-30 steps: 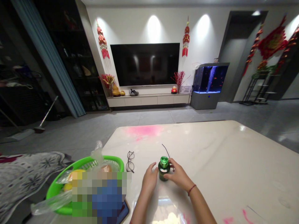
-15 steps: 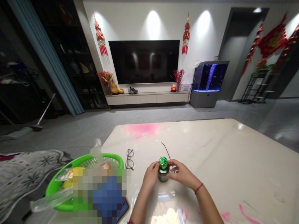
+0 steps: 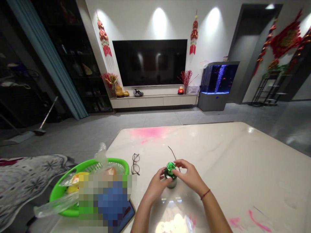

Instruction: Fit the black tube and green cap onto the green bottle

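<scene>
A small dark glass bottle (image 3: 172, 183) stands upright on the pale table, topped by a shiny green cap (image 3: 170, 166). My left hand (image 3: 157, 183) curls round the bottle's left side and front, thumb across the body. At the top, my right hand (image 3: 188, 173) has its thumb and fingertips against the right side of the green cap. Part of the bottle is hidden behind the fingers. Just beyond the bottle lies a thin black strip (image 3: 172, 151), partly covered by my right hand.
Glasses (image 3: 135, 164) lie left of the bottle. A green basket (image 3: 57, 197) with bagged items stands further left, and a dark flat device (image 3: 130, 213) lies beside it, partly pixelated. Pink stains (image 3: 148, 132) mark the marble-look table (image 3: 243, 168).
My right hand has risen from the bottle's body to its cap. My left thumb has come round to the front of the bottle. The view has shifted slightly.
</scene>
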A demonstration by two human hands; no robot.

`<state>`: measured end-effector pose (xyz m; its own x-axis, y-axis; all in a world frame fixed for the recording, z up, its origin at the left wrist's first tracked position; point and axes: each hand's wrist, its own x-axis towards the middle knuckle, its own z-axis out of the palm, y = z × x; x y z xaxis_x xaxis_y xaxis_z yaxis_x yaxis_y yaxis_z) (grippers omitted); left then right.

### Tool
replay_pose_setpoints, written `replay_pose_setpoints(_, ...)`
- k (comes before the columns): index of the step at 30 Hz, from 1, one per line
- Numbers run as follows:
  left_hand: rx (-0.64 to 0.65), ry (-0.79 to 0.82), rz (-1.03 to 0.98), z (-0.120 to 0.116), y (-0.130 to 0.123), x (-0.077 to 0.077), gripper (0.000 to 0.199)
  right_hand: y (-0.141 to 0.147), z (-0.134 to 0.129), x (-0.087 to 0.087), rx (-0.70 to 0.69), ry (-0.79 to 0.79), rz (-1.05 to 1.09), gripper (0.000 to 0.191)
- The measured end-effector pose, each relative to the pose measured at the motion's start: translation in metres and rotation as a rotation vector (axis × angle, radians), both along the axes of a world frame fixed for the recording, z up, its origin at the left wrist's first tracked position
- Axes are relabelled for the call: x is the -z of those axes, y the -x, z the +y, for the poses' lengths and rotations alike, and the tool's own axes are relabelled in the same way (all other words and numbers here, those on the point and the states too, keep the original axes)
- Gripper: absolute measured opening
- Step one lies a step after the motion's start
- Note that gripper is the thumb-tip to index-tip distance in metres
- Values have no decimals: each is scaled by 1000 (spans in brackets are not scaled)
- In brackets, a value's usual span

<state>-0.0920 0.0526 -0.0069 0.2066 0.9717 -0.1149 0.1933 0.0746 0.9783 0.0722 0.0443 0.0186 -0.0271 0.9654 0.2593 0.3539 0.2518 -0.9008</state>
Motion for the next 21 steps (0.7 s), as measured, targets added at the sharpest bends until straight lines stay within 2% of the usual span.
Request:
replay_pose_setpoints(6,-46,-105,186,-3,-6,4,60,12,1,0,47,-79,-54,27)
replay_pose_setpoints(11,-72,-181,308,-6,-9,-2,59,12,4,2,32,-88,-26,23)
replay_pose_setpoints(15,-66,-205,286,-5,-8,-8,59,9,3,-1,-14,-59,-4,24)
replay_pose_setpoints(21,-59,-151,238,-4,-7,-12,62,5,4,1,-68,-12,49,28)
